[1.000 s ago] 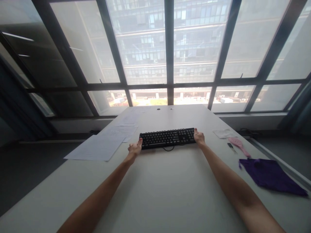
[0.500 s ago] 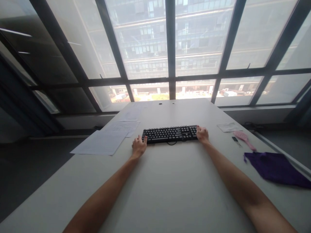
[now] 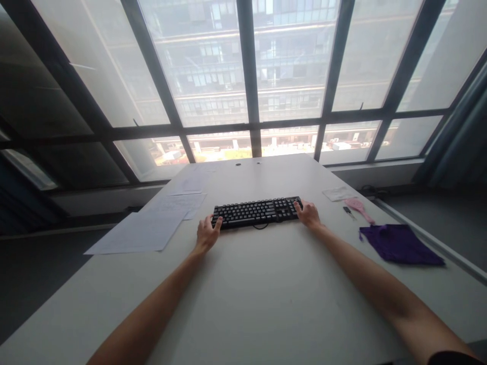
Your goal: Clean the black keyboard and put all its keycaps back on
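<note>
A black full-size keyboard (image 3: 253,211) lies across the white table, its right end a little farther away than its left. My left hand (image 3: 207,233) grips its left end, thumb over the front corner and fingers along the side edge. At the number-pad end, my right hand (image 3: 309,214) holds the right edge, with the thumb on top and the other fingers partly hidden. A short loop of black cable (image 3: 261,227) shows under the front edge of the keyboard.
Printed paper sheets (image 3: 140,230) lie on the left. To the right are a white packet (image 3: 339,193), a pink hairbrush (image 3: 357,206), a small black key-like item (image 3: 347,210) and a purple drawstring pouch (image 3: 403,245). Large windows (image 3: 213,66) stand beyond the table (image 3: 243,299).
My view has turned slightly right, so things appear farther left. Both hands remain at the keyboard's ends; my right thumb now reaches farther over the keys.
</note>
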Demonstrator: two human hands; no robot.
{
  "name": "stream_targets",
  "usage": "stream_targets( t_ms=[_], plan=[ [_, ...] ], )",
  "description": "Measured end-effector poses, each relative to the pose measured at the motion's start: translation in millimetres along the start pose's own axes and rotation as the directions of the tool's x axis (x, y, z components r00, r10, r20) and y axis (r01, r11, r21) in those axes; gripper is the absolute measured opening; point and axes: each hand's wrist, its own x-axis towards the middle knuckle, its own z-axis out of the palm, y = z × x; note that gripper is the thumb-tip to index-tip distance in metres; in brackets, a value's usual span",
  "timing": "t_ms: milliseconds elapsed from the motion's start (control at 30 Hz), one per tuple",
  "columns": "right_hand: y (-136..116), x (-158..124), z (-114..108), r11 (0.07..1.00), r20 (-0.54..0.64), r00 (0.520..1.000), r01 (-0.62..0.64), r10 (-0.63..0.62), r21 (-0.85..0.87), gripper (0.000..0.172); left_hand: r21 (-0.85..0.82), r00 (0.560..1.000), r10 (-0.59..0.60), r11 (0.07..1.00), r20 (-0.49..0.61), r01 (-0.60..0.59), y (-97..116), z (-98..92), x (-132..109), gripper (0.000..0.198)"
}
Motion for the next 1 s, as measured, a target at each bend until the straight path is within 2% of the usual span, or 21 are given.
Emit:
stream_targets(
  t_ms=[200, 400, 500, 767, 900, 1000],
  plan=[
    [26, -34, -16, 1.0, -0.051, 0.999, -0.006, 0.005, -0.015, 0.05, 0.121, 0.994, 0.099, 0.987, 0.05, -0.104, 0, -1.1, -29, 0.061],
    [35, -48, -16, 0.999, -0.081, 0.997, 0.01, -0.006, 0.043, 0.055, 0.166, 0.999, 0.01, 0.986, 0.031, -0.015, 0, -3.9, -37, 0.053],
    [35, -45, -15, 0.996, -0.102, 0.995, 0.02, -0.01, 0.09, 0.057, 0.198, 1.0, 0.011, 0.98, 0.018, -0.014, 0, -2.0, -31, 0.053],
    [44, -41, -13, 0.988, -0.201, 0.98, 0.026, 0.005, 0.152, 0.058, 0.147, 0.999, 0.036, 0.988, 0.033, -0.04, -10, 2.4, -23, 0.054],
    [56, -17, -30, 0.992, -0.248, 0.969, 0.007, 0.024, 0.123, 0.052, 0.137, 0.999, 0.042, 0.99, 0.032, -0.046, -8, 2.5, -24, 0.054],
    [73, 15, -52, 0.995, -0.231, 0.969, -0.081, 0.091, 0.052, 0.048, 0.125, 0.999, 0.037, 0.991, 0.033, -0.041, -6, 1.7, -24, 0.054]
  ],
)
